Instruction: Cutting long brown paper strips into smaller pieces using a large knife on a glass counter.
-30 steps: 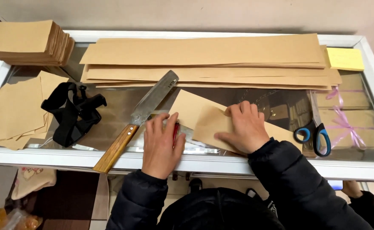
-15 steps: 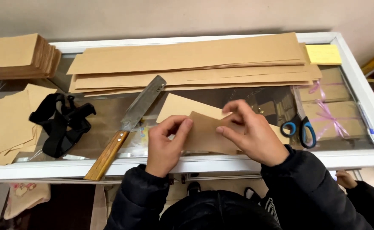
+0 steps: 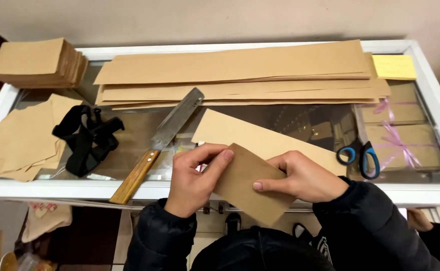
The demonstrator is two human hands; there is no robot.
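Note:
A folded piece of brown paper (image 3: 247,183) is held up above the near edge of the glass counter, tilted. My left hand (image 3: 192,180) pinches its left corner with thumb and forefinger. On the paper's right side my right hand (image 3: 305,178) grips it, thumb on top. Just beyond lies a long brown paper strip (image 3: 260,138) flat on the glass.
A big knife with a wooden handle (image 3: 160,143) lies left of my hands. Black straps (image 3: 84,138) and loose paper pieces (image 3: 22,135) sit further left. A paper stack (image 3: 37,62), long strips (image 3: 235,75), yellow pad (image 3: 393,66) and blue-handled scissors (image 3: 360,150) ring the counter's white frame (image 3: 69,188). Another person's hand (image 3: 420,218) shows lower right.
The folded paper was pressed flat on the glass a second ago. Both hands have lifted it off the counter and drawn it toward me, over the near edge.

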